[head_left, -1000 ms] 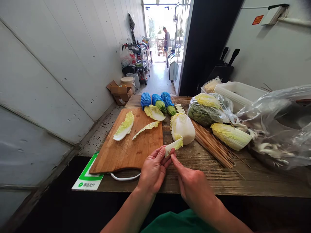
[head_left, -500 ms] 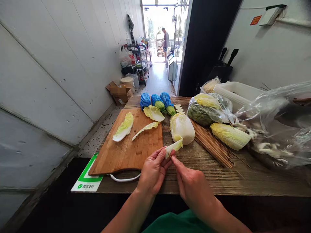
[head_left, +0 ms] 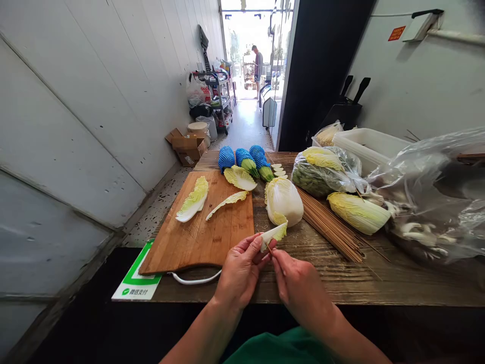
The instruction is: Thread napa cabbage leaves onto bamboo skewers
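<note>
Between the thumb and fingers of my left hand [head_left: 242, 268] is a narrow napa cabbage leaf [head_left: 273, 234], its pale stem end toward me and its yellow-green tip pointing away. My right hand [head_left: 299, 278] pinches a thin wooden skewer [head_left: 269, 248], whose tip meets the leaf near the stem end. Just beyond the leaf sits a cut napa cabbage head [head_left: 285, 202]. To the left, two loose leaves [head_left: 193, 199] [head_left: 226, 203] lie on the wooden cutting board [head_left: 200, 247], and another leaf [head_left: 240, 178] rests at its far right corner.
A bundle of skewers [head_left: 329, 225] lies to the right, beside a cabbage piece [head_left: 359, 212]. Behind are a bag of greens [head_left: 322, 174], a white bin [head_left: 367, 144] and squashes in blue foam nets [head_left: 246, 163]. Plastic-covered mushrooms [head_left: 424, 235] sit far right. A person [head_left: 258, 65] stands in the doorway.
My right fingers have drawn back slightly from the leaf, so more of the skewer shows. The held leaf has shifted a little to the right.
</note>
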`<action>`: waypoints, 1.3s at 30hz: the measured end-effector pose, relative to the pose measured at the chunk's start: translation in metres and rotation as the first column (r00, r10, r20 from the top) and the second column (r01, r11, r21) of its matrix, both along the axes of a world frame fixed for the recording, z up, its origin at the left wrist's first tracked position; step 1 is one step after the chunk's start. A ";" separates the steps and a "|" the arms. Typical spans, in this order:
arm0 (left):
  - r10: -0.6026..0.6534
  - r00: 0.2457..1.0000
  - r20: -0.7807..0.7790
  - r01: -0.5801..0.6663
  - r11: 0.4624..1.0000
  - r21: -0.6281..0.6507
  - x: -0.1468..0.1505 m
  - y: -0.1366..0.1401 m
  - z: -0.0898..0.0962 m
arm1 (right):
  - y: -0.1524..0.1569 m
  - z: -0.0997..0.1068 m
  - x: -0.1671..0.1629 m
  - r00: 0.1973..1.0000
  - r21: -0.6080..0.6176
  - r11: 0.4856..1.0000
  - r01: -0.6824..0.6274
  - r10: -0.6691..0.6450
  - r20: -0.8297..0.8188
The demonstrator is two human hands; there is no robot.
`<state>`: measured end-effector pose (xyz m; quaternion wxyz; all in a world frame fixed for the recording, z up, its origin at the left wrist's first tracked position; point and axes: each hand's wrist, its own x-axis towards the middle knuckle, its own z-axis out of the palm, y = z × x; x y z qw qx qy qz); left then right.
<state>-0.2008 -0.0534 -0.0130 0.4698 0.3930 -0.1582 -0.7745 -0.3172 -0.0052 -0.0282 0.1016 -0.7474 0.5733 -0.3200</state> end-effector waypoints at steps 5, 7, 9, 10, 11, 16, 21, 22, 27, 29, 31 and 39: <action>-0.012 1.000 0.029 0.013 0.999 -0.037 0.000 0.001 -0.004 | -0.010 -0.004 0.001 0.999 0.088 0.996 0.002 -0.005 0.038; -0.014 0.999 0.037 0.015 0.999 -0.047 0.001 0.001 -0.005 | -0.014 -0.005 0.001 0.999 0.098 0.995 0.006 -0.011 0.052; 0.021 0.999 0.027 -0.020 0.998 -0.052 0.004 0.000 -0.002 | -0.014 -0.003 0.002 0.996 0.089 0.996 -0.004 -0.004 0.087; 0.058 0.998 0.019 -0.057 0.997 -0.053 0.006 -0.001 0.001 | -0.013 -0.001 0.002 0.994 0.077 0.997 -0.019 0.011 0.112; 0.104 0.994 0.015 -0.104 0.993 -0.052 0.009 -0.001 0.005 | -0.011 0.000 0.003 0.990 0.053 0.998 -0.043 0.035 0.140; 0.229 0.972 0.046 -0.227 0.973 -0.047 0.019 -0.002 0.018 | 0.000 0.004 0.007 0.969 -0.169 0.977 -0.133 0.164 0.186; 0.134 0.990 0.033 -0.133 0.990 -0.050 0.016 0.008 0.008 | -0.001 0.002 0.009 0.975 -0.166 0.979 -0.115 0.144 0.171; 0.123 0.992 0.034 -0.121 0.991 -0.051 0.014 0.011 0.006 | -0.001 0.001 0.009 0.976 -0.153 0.982 -0.106 0.133 0.173; -0.025 0.994 0.110 0.036 0.995 -0.096 0.018 0.017 0.009 | -0.002 -0.003 0.006 0.975 -0.114 0.990 -0.085 0.106 0.197; 0.020 0.942 0.334 0.070 0.964 -0.256 0.030 0.008 0.015 | -0.002 -0.004 0.003 0.972 -0.149 0.987 -0.065 0.096 0.213; 0.322 0.703 0.635 0.072 0.855 -0.513 0.046 -0.010 0.019 | -0.001 -0.004 0.000 0.971 -0.169 0.985 -0.043 0.081 0.225; 0.533 0.012 0.846 0.454 0.751 -0.480 0.083 -0.083 0.006 | -0.003 -0.004 0.000 0.962 -0.106 0.992 -0.065 0.091 0.256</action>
